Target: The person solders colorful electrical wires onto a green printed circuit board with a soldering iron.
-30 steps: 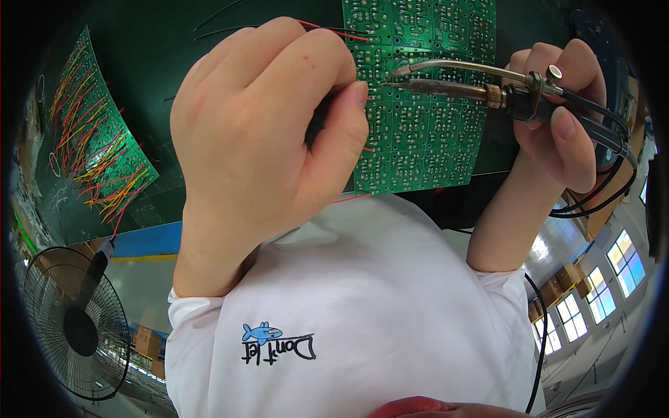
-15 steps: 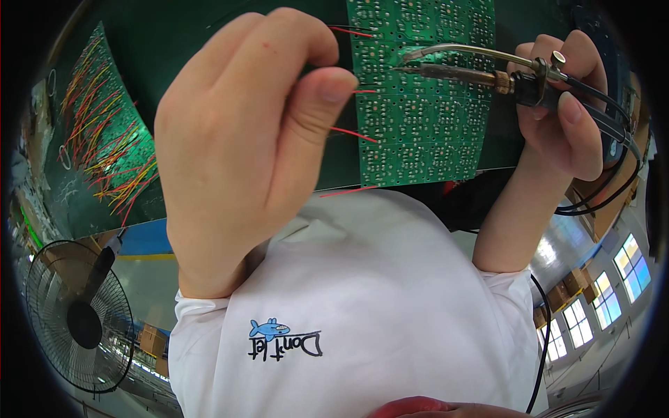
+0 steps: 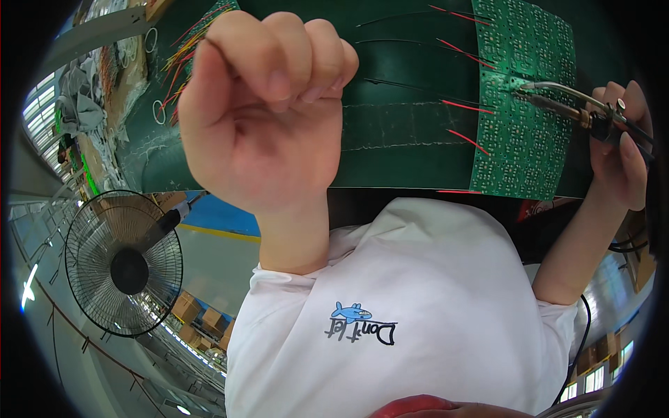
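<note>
My left hand (image 3: 268, 132) is raised at the left, palm showing, its fingers curled in and thumb against the index finger. Whatever it may hold is hidden. Just behind it lies a board with red and yellow wires (image 3: 182, 59), mostly covered by the hand. My right hand (image 3: 617, 174) grips a soldering iron (image 3: 557, 106) with a curved metal solder-feed tube (image 3: 568, 90). The iron's tip is over the green circuit board panel (image 3: 523, 150), close to its solder joints. Several red wires (image 3: 465, 106) and thin black wires reach out from the panel's left edge.
A dark green work table (image 3: 401, 164) spreads under the boards, its near edge against my white shirt (image 3: 446, 279). A black fan (image 3: 129, 272) stands at the lower left. Grey cloth (image 3: 83, 97) and a white loop (image 3: 159, 111) are at the far left.
My left hand has moved from the panel's left edge to the wired board and turned palm up. The view has swung left, so the panel appears farther right. The iron stays over the panel.
</note>
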### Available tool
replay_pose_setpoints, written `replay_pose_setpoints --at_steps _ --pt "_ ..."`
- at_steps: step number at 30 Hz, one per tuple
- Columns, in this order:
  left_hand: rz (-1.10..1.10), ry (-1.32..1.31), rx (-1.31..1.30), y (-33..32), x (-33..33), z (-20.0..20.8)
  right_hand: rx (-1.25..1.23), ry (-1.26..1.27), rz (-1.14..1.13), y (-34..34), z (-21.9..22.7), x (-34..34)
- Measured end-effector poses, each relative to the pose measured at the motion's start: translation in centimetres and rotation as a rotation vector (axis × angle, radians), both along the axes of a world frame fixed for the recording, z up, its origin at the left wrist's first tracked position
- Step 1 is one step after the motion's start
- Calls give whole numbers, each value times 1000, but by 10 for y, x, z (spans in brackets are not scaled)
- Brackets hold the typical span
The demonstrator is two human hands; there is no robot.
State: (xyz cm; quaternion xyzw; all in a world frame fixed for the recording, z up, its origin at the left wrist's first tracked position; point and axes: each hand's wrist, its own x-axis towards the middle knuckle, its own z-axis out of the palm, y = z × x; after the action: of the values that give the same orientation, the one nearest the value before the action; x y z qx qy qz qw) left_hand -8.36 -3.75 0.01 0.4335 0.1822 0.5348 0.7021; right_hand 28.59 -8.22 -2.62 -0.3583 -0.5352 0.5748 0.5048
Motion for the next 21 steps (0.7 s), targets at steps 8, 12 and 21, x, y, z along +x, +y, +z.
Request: replay_pose_setpoints --at_steps 8,12,21 --pt "158 213 77 -23 -9 -5 -23 35 9 -9 -3 1" --pt "78 -182 -173 -26 -16 7 -106 12 -241 -17 -11 20" --pt "-43 260 7 -44 68 -6 146 307 -116 9 -5 -26"
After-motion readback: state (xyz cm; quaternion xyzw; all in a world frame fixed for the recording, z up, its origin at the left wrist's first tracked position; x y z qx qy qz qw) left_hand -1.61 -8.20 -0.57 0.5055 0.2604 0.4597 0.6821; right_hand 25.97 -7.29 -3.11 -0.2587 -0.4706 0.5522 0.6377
